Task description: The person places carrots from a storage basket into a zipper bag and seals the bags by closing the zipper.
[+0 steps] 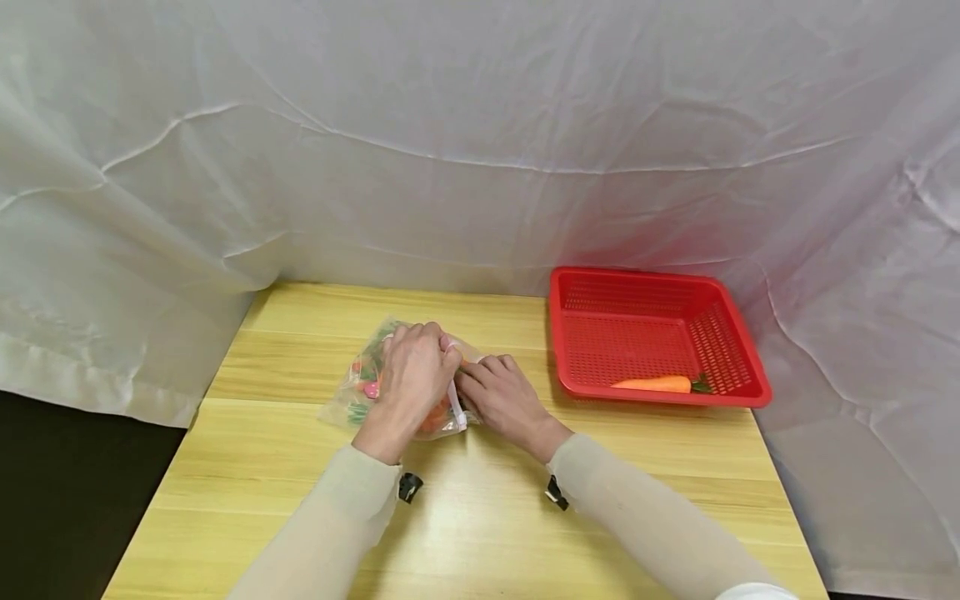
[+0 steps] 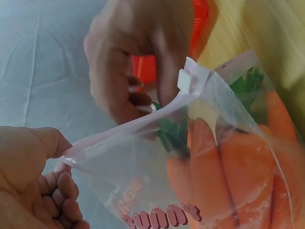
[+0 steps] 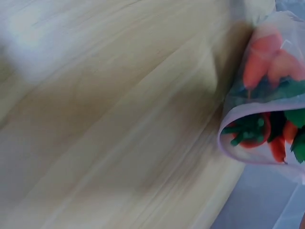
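A clear zip bag [image 1: 345,398] with a pale pink edge lies on the table, its mouth open toward the right. Carrots [image 2: 205,162] with green tops fill it, and red lettering is printed on the plastic. My left hand [image 1: 415,371] pinches one end of the bag's edge between thumb and finger. At the mouth, my right hand [image 1: 505,400] has its fingers bent down, close to a carrot's green top [image 2: 172,136]. The bag's edge partly hides those fingertips, so whether they grip that top cannot be told. A white slider [image 2: 185,81] sits on the zip.
To the right, a red plastic basket [image 1: 558,350] with perforated walls stands on the wooden table [image 1: 300,500]. One carrot [image 1: 660,383] lies in it along the near side. Pale cloth [image 1: 450,167] hangs behind the table and at its sides.
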Demonstrator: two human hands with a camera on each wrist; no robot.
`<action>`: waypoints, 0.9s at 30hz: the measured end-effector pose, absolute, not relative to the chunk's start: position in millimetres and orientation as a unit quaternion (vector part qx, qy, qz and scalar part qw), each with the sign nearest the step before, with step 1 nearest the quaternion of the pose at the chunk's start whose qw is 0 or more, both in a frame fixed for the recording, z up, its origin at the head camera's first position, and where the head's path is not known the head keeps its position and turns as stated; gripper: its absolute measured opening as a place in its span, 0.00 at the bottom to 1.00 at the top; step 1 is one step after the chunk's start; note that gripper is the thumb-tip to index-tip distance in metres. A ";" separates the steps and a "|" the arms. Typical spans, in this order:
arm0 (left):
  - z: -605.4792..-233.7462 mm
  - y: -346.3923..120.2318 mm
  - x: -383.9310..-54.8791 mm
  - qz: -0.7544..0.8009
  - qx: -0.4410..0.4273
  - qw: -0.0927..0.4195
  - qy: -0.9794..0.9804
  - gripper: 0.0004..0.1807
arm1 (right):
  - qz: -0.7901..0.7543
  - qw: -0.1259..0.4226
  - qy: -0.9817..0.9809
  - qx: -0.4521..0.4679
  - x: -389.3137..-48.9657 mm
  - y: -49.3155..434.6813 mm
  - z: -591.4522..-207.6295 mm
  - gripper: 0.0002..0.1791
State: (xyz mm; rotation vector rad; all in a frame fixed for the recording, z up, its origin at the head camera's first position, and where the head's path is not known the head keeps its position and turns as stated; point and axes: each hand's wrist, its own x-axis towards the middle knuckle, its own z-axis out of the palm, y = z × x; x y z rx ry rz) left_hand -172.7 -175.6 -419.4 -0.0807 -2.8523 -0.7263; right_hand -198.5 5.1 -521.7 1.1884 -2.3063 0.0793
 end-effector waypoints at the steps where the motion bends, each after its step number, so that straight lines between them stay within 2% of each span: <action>1: -419.7 -175.7 -172.7 -0.243 -0.029 0.101 -0.964 0.08 | 0.039 0.276 -0.853 0.442 -198.6 7.5 -521.2 0.12; 6: -420.9 -176.9 -172.8 -0.215 -0.041 0.125 -0.968 0.09 | 0.057 0.284 -0.852 0.436 -199.9 22.2 -513.9 0.08; 10: -421.7 -181.4 -173.9 -0.172 -0.068 0.146 -0.972 0.09 | 0.056 0.279 -0.858 0.427 -201.8 40.8 -505.7 0.08; 18: -426.4 -209.0 -183.6 -0.142 -0.164 0.112 -0.970 0.07 | 0.035 0.271 -0.873 0.405 -206.8 99.1 -488.1 0.14; 22: -436.3 -223.2 -191.1 -0.118 -0.195 0.124 -0.966 0.08 | 0.040 0.298 -0.867 0.397 -212.5 133.6 -477.8 0.13; 27: -442.2 -232.3 -193.0 -0.104 -0.179 0.124 -0.970 0.09 | 0.046 0.331 -0.862 0.381 -223.4 175.4 -466.6 0.13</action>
